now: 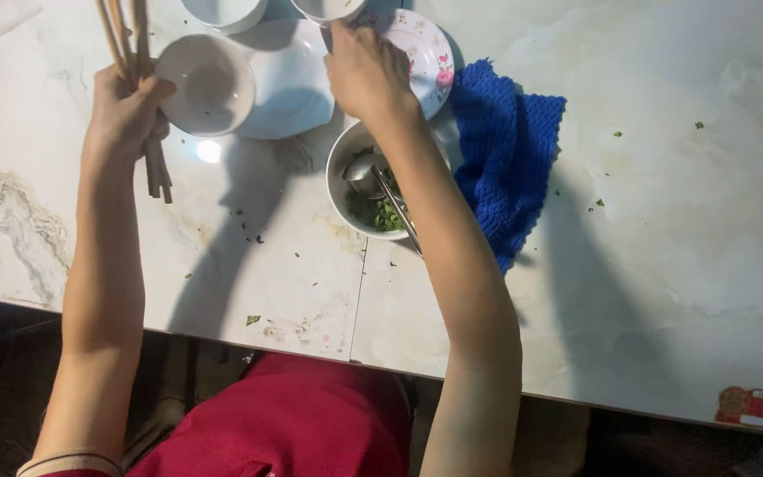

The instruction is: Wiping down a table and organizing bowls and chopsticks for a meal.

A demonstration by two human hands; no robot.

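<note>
On the pale marble-look table (pixel 664 221), a white bowl (pixel 207 86) sat at the far left, and all positions below are taken from it. The left hand (pixel 125 110) was closed around a bundle of brown chopsticks (pixel 154 163) and touched the bowl's left rim. The right hand (pixel 366 71) lay to the bowl's right, curled over the edge of a small cup (pixel 327 9); whether it fully gripped the cup could not be told.

The bowl looked ceramic: judged stiff, fairly light, breakable and likely slippery if wet, best taken by the rim. The chopsticks appeared light and rigid, liable to slide apart unless held mid-length.

Just right of the bowl lay a white plate (pixel 289 84), then a flowered plate (pixel 426 49). Another bowl (pixel 222 11) stood beyond it. A bowl with green scraps (pixel 355 190), holding a metal spoon (pixel 362 170), sat near right under the right forearm. A blue knitted cloth (pixel 505 150) lay farther right. The crowded dishes left little room between them.
</note>
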